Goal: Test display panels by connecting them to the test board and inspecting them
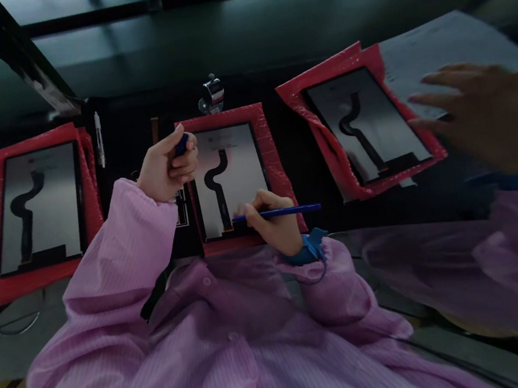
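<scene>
In the middle lies a display panel (241,158) with a black S-shaped flex cable (220,196) on its pale back, resting on a red bubble-wrap bag (280,172). My right hand (283,232) grips a blue pen (297,209) held nearly level over the panel's lower edge, its left end close to the foot of the cable. Whether the pen touches the panel I cannot tell. My left hand (167,166) is closed above the panel's upper left corner around a small dark blue object (181,145), mostly hidden by the fingers.
Similar panels on red bags lie at left (57,201) and right (328,108). A white pen (99,138) and a shiny metal tape dispenser-like piece (213,93) sit behind. At right, a co-worker's blurred hand (492,115) reaches over white paper (450,48).
</scene>
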`<state>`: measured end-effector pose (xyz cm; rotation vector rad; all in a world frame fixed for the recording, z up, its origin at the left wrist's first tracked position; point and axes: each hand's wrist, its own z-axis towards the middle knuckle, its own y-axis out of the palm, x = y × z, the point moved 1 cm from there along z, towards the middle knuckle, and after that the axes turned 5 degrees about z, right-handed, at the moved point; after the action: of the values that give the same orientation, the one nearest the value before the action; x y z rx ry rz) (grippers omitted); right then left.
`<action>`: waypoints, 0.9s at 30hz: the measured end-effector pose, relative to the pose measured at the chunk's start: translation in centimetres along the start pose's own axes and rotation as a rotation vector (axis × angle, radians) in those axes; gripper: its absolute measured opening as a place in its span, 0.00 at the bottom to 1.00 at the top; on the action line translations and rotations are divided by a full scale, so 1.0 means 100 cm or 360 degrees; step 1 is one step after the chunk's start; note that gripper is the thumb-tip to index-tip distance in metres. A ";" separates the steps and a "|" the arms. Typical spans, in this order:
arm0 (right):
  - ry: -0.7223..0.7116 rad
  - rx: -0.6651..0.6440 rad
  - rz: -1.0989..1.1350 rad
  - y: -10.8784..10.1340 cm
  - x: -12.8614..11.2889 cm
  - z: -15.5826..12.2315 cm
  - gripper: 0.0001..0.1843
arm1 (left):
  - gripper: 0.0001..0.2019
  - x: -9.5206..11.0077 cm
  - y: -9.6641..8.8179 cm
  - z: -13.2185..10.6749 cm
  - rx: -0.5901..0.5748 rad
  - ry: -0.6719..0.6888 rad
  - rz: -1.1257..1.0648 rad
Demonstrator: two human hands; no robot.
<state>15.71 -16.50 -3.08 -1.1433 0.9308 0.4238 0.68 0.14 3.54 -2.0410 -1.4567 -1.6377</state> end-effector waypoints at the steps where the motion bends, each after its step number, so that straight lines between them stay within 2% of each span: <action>1: 0.0021 -0.0016 0.0027 0.002 0.002 0.001 0.16 | 0.28 0.001 0.001 0.000 0.0003 -0.0007 0.0007; 6: 0.0167 -0.0179 0.0437 0.008 0.018 0.006 0.16 | 0.28 0.007 0.003 -0.001 0.0044 -0.0035 0.0055; 10: 0.0188 -0.0122 0.0643 0.010 0.028 0.008 0.19 | 0.28 0.008 -0.001 0.001 0.0015 0.0013 0.0140; 12: 0.0182 -0.0073 0.0769 0.012 0.031 0.010 0.24 | 0.24 0.004 -0.004 0.003 -0.0118 0.0126 0.0215; 14: 0.0168 -0.0021 0.0892 0.013 0.033 0.013 0.23 | 0.20 -0.002 -0.004 0.004 -0.0298 0.0268 0.0325; 17: 0.0132 0.0051 0.1059 0.009 0.035 0.017 0.25 | 0.22 -0.010 -0.001 0.004 -0.0474 0.0389 0.0538; 20: 0.0036 0.0160 0.1316 -0.005 0.037 0.019 0.29 | 0.21 -0.015 0.002 0.003 -0.0570 0.0385 0.0727; 22: -0.0040 0.0322 0.1367 -0.022 0.041 0.018 0.26 | 0.19 -0.016 0.000 0.003 -0.0604 0.0386 0.0815; 27: -0.0048 0.0715 0.1053 -0.077 0.071 0.019 0.21 | 0.20 -0.018 -0.005 0.006 -0.0668 0.0515 0.0999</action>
<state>26.02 -18.96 -4.03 -0.3989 1.2945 0.7162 0.84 -0.28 1.62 -1.9886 -0.3251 -1.9408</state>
